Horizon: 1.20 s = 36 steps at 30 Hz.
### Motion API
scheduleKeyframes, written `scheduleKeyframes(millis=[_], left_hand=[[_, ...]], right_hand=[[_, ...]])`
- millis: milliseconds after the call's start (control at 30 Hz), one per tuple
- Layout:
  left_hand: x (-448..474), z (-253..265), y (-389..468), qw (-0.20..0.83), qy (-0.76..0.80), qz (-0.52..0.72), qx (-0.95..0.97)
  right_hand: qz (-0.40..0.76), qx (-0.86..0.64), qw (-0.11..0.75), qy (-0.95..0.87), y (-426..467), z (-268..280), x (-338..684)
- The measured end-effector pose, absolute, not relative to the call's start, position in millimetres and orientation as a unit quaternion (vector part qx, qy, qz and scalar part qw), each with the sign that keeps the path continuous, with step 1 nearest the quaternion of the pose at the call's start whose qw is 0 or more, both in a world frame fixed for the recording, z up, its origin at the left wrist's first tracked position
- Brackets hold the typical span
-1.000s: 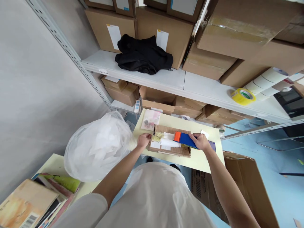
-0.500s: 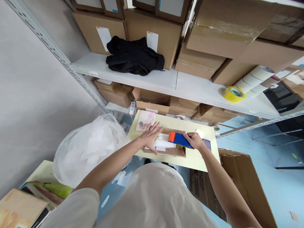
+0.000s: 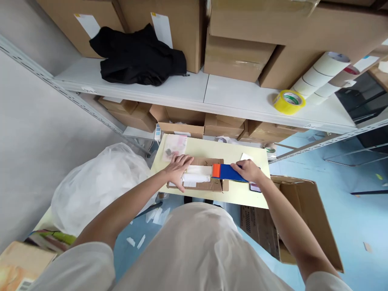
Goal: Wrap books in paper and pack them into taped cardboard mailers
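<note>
Setting: stockroom / packing area of a warehouse. Evidence: slotted-steel shelving [image 3: 194, 91] with white boards, loaded with sealed brown cartons [image 3: 239, 56], several bearing white labels. Yellow packing-tape roll [image 3: 288, 101] and a stack of white rolls [image 3: 318, 76] sit on the shelf; more cartons [image 3: 182, 121] underneath. Small pale-yellow table [image 3: 242, 198] used as a work surface, flattened cardboard [image 3: 209, 185] on it. Open carton [image 3: 306, 218] on the blue floor, paper scraps [image 3: 157, 216] near it, full white plastic bag [image 3: 100, 186] alongside
</note>
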<state>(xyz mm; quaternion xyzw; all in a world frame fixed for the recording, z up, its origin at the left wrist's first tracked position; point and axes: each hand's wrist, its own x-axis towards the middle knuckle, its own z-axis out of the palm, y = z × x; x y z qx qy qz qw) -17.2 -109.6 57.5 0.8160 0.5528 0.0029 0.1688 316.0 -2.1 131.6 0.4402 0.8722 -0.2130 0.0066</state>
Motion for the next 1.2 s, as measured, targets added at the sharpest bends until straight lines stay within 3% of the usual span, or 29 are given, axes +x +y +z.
scheduleKeyframes(millis=[200,433,733,1000,1200], left_hand=[[-20.8,54.9,-108.6,0.164,0.552,-0.015,0.817],[4.4,55.4,-108.3,0.17,0.571,-0.067,0.8],[121.5,47.8,-89.4,0.161,0.487,-0.032,0.858],[122.2,51.3,-85.4,0.17,0.481,-0.046,0.859],[125.3,48.8,-87.3,0.159,0.485,-0.037,0.859]], right_hand=[[-0.243,0.433,0.006,0.868,24.0,90.0,391.7],[-0.252,0.458,-0.013,0.853,23.6,47.7,373.8],[-0.299,0.459,-0.036,0.836,21.4,36.3,375.8],[-0.344,0.43,-0.036,0.834,27.1,41.4,404.5],[-0.31,0.414,-0.003,0.856,34.8,47.6,429.2]])
